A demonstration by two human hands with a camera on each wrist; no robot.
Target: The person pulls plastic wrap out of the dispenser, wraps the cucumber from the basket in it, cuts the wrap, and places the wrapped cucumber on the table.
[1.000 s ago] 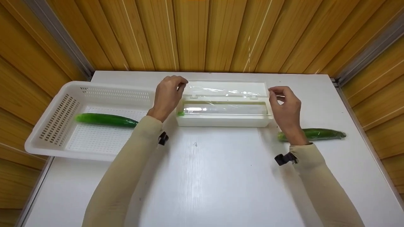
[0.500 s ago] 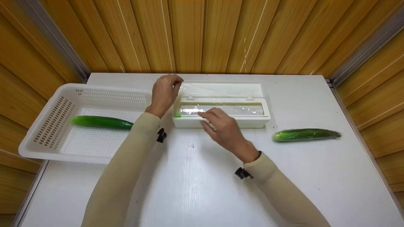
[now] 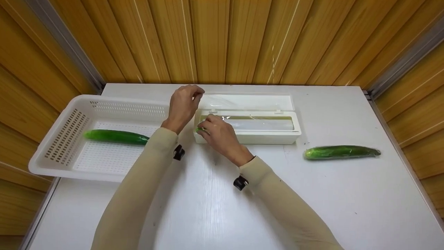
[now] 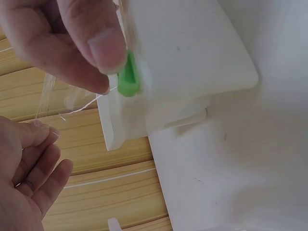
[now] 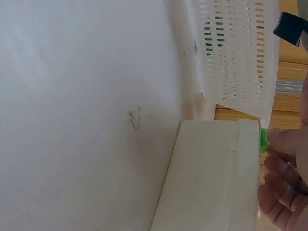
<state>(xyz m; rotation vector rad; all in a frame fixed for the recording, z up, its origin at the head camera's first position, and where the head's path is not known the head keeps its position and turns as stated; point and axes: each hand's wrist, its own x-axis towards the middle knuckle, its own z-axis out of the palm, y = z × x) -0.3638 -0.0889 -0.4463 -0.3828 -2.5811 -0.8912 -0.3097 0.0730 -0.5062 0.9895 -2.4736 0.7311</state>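
Observation:
A white cling film dispenser box (image 3: 270, 139) stands with its lid (image 3: 274, 101) folded back, and a roll of film (image 3: 267, 124) shows inside. At the box's back left corner, my left hand (image 3: 182, 108) pinches the edge of the clear cling film (image 4: 48, 96). My right hand (image 3: 222, 135) is at the front left end of the box. Its thumb and finger pinch the green slide cutter (image 4: 129, 79), seen under the thumb in the right wrist view too. Clear film reaches from the roll up towards the left hand; its exact outline is hard to see.
A white perforated basket (image 3: 69, 172) stands at the left with a green cucumber (image 3: 116, 136) in it, partly behind the left forearm. On the table (image 3: 201, 215), to the right of the box, lies a film-wrapped cucumber (image 3: 341, 152). Wood-look panels (image 3: 208, 41) rise behind.
My right hand has let go of the film's right corner and moved left across the box to the green slide cutter. The left hand keeps its pinch on the film in the same place.

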